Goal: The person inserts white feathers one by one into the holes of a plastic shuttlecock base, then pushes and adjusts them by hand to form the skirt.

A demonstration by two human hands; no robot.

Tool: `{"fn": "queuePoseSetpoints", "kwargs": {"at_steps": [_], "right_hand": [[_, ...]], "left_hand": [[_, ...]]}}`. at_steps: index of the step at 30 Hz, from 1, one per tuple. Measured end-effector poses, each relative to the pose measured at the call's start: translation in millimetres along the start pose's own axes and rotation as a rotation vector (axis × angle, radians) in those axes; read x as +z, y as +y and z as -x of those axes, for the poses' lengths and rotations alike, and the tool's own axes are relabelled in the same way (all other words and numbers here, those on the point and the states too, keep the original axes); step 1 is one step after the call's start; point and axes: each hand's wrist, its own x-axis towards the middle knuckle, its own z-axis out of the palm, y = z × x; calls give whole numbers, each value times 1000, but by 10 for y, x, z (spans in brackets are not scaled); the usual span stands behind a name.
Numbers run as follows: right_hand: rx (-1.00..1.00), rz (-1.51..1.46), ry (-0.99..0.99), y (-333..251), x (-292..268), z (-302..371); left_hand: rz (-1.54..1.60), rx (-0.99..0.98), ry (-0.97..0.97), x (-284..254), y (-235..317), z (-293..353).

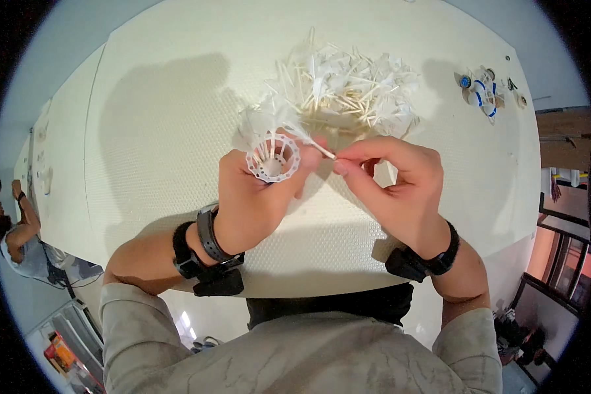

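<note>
My left hand [253, 200] is curled around a white, openwork cup-shaped frame of thin plastic [291, 172], whose scalloped, perforated rim faces up toward me. Soft white feathers [253, 125] fan out on the frame's far side; I cannot tell how many are seated in it. My right hand [404, 177] grasps the tip of a slim, pale quill [322, 151] between thumb and forefinger, and the quill slants away toward those feathers, passing just beside the fingers of my left hand. Both hands are above the white, dimpled counter [157, 164], nearer its front edge than its back edge, with the frame to the left of the counter's middle.

Beyond my hands, toward the back edge, lies a loose heap of white feathers with bare cream-coloured stems [361, 92], pointing every way. Close to the back right corner sits a small cluster of round white pieces with blue bands [484, 95], well apart from the heap. Black straps with dark blocks circle both my wrists, and my left one also wears a dark grey band [209, 235]. Past the counter's left edge, another person [23, 240] has an arm raised.
</note>
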Motion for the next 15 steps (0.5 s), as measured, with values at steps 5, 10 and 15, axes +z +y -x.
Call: {"fn": "queuePoseSetpoints", "kwargs": {"at_steps": [5,10,15], "right_hand": [[26,-38,-121,-7,25,6],[97,-77,-78,-40,-28,-31],[163,-161,-107,-45,-34,-36]], "left_hand": [[87,9,38,41,11,-26],[100,21,29,38,-37,-10],[37,104,-38,4,-133,-22]]}}
